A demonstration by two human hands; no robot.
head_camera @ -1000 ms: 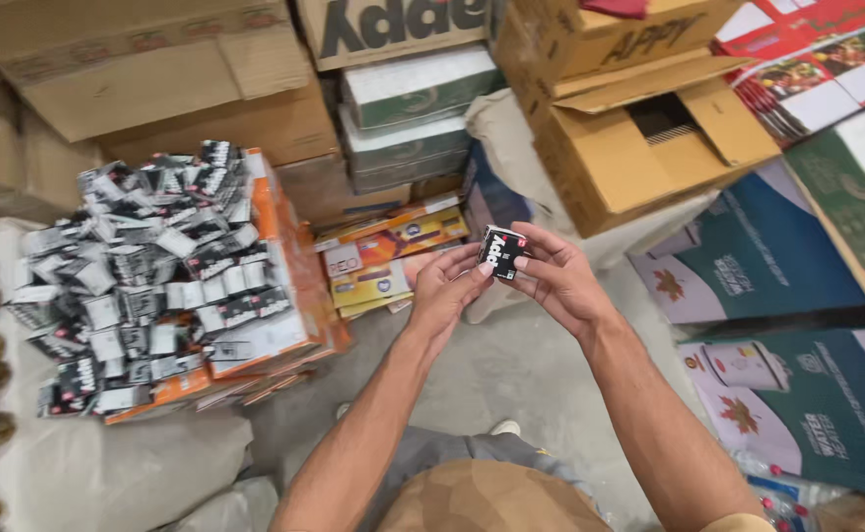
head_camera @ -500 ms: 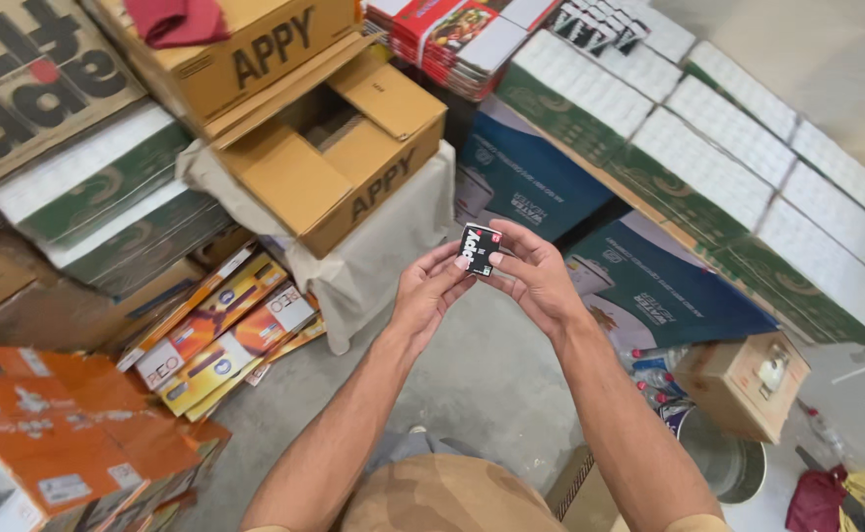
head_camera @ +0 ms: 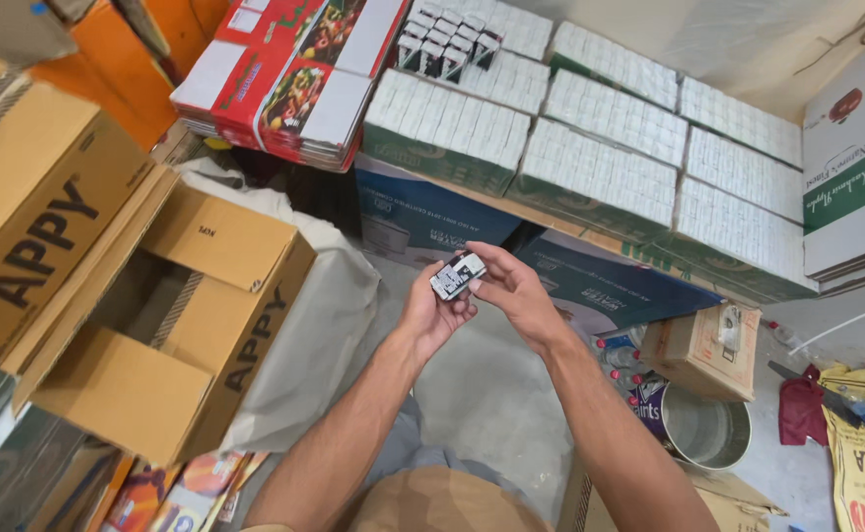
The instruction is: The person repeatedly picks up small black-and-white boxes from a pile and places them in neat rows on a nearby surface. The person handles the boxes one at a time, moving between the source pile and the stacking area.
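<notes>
Because my own fingers wrap around it, I see only part of the small packet (head_camera: 457,276): black and white, boxy, its print too small to make out. My left hand (head_camera: 434,313) cups it from below, fingers curled against its underside; my right hand (head_camera: 504,288) pinches its upper edge between thumb and fingertips. It sits in the air above the grey floor (head_camera: 482,384). Left of it gapes an open cardboard box (head_camera: 186,325), beyond it stacked white cartons (head_camera: 590,138).

We note a black-and-white small packet (head_camera: 457,276), plain brown cartons (head_camera: 206,325) left, white-topped green trays (head_camera: 590,158) far right.
</notes>
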